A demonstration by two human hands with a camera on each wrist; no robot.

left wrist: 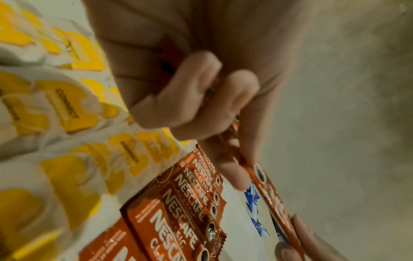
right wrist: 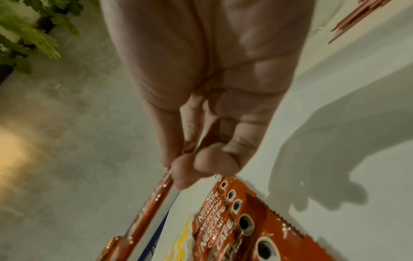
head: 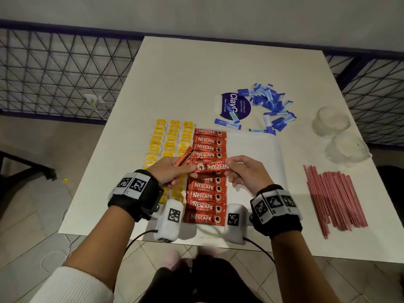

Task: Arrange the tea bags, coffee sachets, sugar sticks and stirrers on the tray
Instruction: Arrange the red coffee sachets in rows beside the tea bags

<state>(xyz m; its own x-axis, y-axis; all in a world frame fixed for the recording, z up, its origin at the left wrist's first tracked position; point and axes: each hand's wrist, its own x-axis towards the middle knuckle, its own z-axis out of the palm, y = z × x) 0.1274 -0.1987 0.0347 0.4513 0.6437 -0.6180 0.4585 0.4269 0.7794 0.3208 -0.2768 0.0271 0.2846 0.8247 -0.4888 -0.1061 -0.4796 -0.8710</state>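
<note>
While our left hand (head: pixel 169 171) and right hand (head: pixel 249 173) each pinched an end of one coffee sachet (head: pixel 213 166) mid-frame, the left also gripped spare sachets (head: pixel 184 158).

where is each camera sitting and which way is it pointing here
Head: worn on the head, looking forward and down at the white table; both forearms, the left hand and the right hand show.
Left wrist: looks along the left hand's curled fingers toward the yellow tea bags.
Right wrist: looks along the right hand's palm and fingers down at the table.
Shared: all three show the held Nescafe sachet and the sachet row.
</note>
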